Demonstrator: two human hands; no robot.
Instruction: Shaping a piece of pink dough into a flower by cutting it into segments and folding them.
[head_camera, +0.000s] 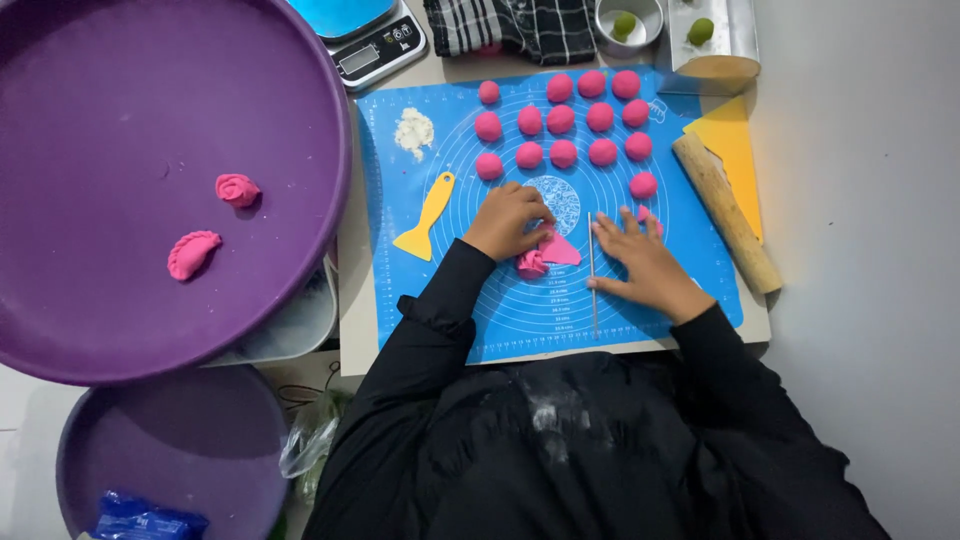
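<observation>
The left hand (507, 220) is bending over a small piece of pink dough (545, 256) lying near the middle of the blue mat (690, 270), its fingers curled together and pinching at the piece's far-left edge. The piece is sitting just near of the hand, partly rolled into a lump on the left and partly spread as a flat triangle on the right. The right hand (648, 265) is resting flat on the mat to the right, fingers spread apart, holding nothing; a thin metal stick (592, 275) is lying just beside its thumb side, between the two hands.

The dough is looking soft and light, likely to dent, stretch or tear under a hard squeeze, and probably a little tacky. Taking it by the thicker rolled end with fingertips seems safer than pulling on the thin flap.

Farther away, rows of pink dough balls (562, 120) are sitting on the mat, with a little heap of flour (413, 131) and a yellow scraper (427, 215) to the left. A wooden rolling pin (725, 212) is lying at the right edge. On the far left, a purple tray (90, 330) is holding two shaped pink pieces (193, 253).
</observation>
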